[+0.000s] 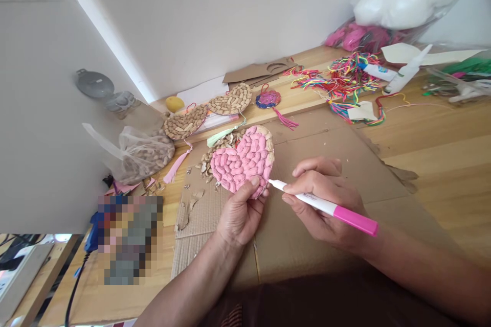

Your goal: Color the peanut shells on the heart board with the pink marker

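Between the thumb and fingers of my left hand is a heart covered in peanut shells, held by its lower tip. Most of its shells are pink; those along the upper right edge are plain tan. My right hand grips a white marker with a pink cap on its back end. The marker's tip points left, close to the heart's lower right edge; whether it touches cannot be made out. Loose shell pieces lie behind the heart on a cardboard sheet.
Behind the cardboard are peanut-shell ornaments with tassels and a round pink-and-blue ornament. A bag of peanuts stands left. Tangled coloured cords and a glue bottle lie at the back right. A blue-handled tool with a cord sits left.
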Available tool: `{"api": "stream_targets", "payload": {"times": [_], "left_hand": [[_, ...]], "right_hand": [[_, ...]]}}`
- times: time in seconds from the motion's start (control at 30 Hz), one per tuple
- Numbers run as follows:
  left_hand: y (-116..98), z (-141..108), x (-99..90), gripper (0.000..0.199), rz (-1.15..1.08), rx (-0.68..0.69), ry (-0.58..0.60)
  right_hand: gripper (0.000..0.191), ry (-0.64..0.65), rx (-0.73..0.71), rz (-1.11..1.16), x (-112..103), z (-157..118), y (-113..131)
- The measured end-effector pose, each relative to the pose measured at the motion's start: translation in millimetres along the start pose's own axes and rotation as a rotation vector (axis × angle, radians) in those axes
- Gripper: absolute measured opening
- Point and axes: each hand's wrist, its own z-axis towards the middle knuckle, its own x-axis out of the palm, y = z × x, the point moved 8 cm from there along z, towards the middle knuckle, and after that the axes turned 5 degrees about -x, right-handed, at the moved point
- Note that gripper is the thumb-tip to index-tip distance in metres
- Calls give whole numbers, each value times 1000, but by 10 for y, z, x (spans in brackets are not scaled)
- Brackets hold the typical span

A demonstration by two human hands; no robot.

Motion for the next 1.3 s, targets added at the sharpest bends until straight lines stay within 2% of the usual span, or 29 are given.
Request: {"api": "stream_targets", "payload": {"times": [0.83,1.13,1.3], "left_hand": [[-21,-20,16,14,40,39,-1],[14,-14,6,15,48,19,21],[-2,-11,-17,15,33,30,-15]], "right_hand": [[8,-4,-11,-41,-18,22,6],[10,34,-60,-64,22,48,64],[12,17,-64,-105,-2,43,72]]}}
